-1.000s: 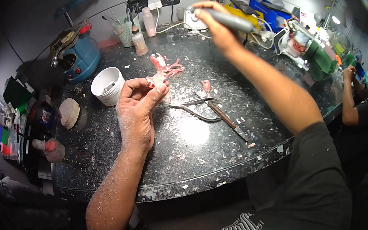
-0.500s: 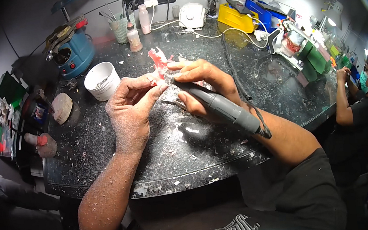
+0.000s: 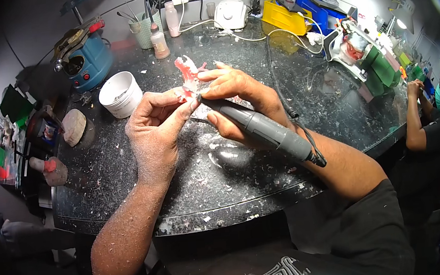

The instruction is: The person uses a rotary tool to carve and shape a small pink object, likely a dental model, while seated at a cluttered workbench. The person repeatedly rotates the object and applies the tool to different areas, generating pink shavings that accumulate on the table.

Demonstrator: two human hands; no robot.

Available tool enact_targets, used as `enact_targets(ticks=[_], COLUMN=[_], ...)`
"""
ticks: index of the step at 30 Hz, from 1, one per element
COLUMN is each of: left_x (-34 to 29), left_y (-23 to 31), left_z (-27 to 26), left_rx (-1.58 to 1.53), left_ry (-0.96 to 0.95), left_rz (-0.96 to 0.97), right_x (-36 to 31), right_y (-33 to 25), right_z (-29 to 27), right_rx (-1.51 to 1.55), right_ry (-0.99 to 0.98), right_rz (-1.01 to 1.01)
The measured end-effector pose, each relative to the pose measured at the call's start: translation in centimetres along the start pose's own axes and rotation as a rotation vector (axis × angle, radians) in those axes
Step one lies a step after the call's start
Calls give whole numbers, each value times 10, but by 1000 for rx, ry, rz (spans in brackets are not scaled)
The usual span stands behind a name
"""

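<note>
Between the thumb and fingers of my left hand (image 3: 151,131) is a thin, irregular pink-red and whitish denture base (image 3: 187,70), its long arm pointing up and away. White dust coats that hand and forearm. My right hand (image 3: 250,89) grips a dark grey rotary handpiece (image 3: 261,127) like a pen, with its cable trailing from the rear. The handpiece's nose lies against my left fingertips at the lower part of the denture base; its bur is too small to make out. Some right fingers reach forward beside the denture base.
Shavings and dust cover the black worktop (image 3: 183,194). A white tub (image 3: 121,96) and a plaster block (image 3: 74,127) stand left, near a blue machine (image 3: 89,68). Behind are bottles (image 3: 159,42), a white control box (image 3: 231,14) and a yellow bin (image 3: 283,17). A co-worker (image 3: 430,117) sits right.
The handpiece's nose has moved slightly left, closer to my left fingertips. The denture base has shifted a little left and tilted. Both hands keep their grips.
</note>
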State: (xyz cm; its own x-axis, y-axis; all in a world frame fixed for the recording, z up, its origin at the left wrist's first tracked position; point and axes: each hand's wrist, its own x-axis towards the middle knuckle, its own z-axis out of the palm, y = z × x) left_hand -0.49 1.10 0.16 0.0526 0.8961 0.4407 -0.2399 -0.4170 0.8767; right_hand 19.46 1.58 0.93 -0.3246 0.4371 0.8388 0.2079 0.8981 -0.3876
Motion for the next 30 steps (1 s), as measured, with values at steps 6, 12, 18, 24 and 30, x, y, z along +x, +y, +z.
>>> enact_targets(ticks=[6,12,18,24,30], left_x=[-1,-4,-4,-4,-3], left_y=[0,1,-2,-3,-4], left_z=[1,1,2,3,3], left_rx=[29,-47,2,18,24], left_ry=[4,1,-1,3,-22], left_rz=[4,-17,0,12,14], right_x=[-2,-4,-5,-4,-3], right_y=[2,3,-1,-2,1], right_z=[1,7,6,4,2], right_rx=[-69,-59,-27,-21,-104], right_ry=[9,39,25,26,57], right_rz=[7,-10,9,8,14])
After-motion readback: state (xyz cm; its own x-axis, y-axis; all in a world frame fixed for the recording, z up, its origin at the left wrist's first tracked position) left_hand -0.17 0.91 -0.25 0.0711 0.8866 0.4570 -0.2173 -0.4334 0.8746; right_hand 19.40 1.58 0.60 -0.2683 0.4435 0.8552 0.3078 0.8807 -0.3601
